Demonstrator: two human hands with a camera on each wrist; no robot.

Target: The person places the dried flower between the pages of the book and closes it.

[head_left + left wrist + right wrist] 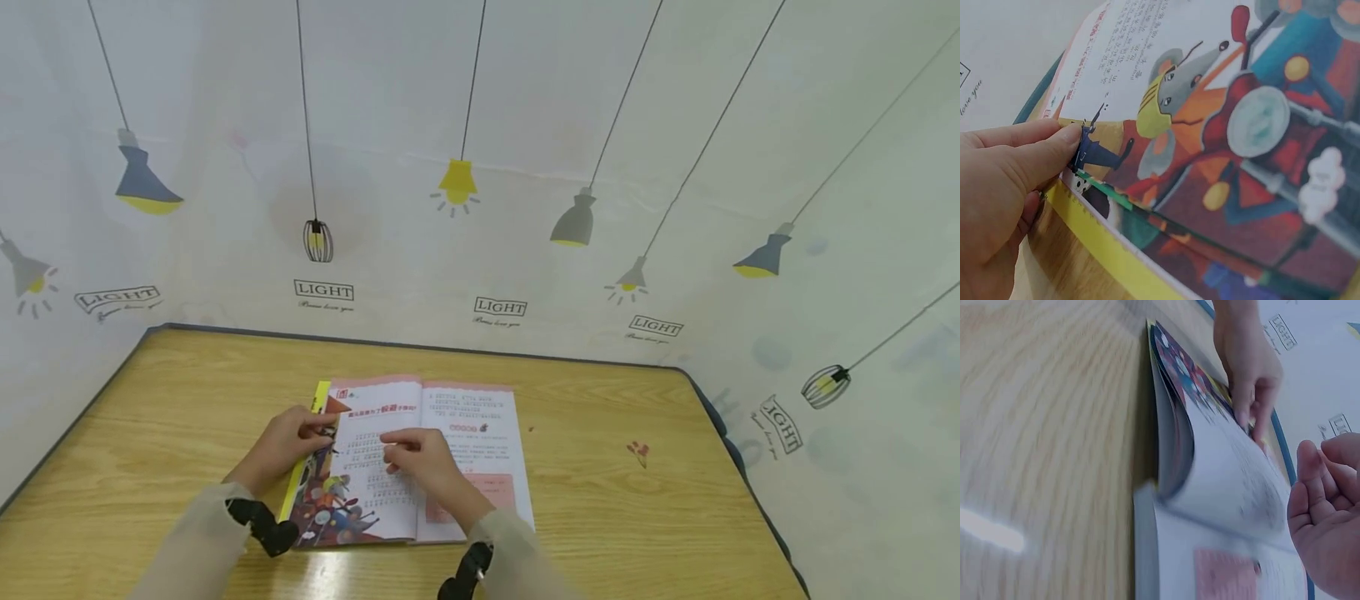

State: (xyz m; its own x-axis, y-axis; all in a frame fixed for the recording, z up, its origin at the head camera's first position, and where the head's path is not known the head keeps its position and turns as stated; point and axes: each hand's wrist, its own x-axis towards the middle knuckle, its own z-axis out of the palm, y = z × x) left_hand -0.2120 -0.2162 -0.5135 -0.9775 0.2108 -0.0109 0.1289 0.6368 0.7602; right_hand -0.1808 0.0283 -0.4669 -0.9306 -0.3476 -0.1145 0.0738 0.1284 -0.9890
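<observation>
A book (375, 492) lies open on the wooden table, its left page carrying printed text and a colourful cartoon of a mouse (1191, 81) in a yellow cap. My left hand (288, 446) pinches the outer edge of the left page between thumb and fingers. In the left wrist view, that page edge stands a little off the pages and yellow border below. Over the left page near the spine is my right hand (427, 467), its fingers loosely bent and nothing between them. The right wrist view shows this hand (1329, 519) palm side, with the left pages bowed up beside it.
The wooden table (615, 517) has a dark edging along its sides. Behind it hangs a pale sheet (390, 108) printed with lamps. A small red floral mark (638, 451) shows on the table right of the book. Black straps (262, 527) sit round both wrists.
</observation>
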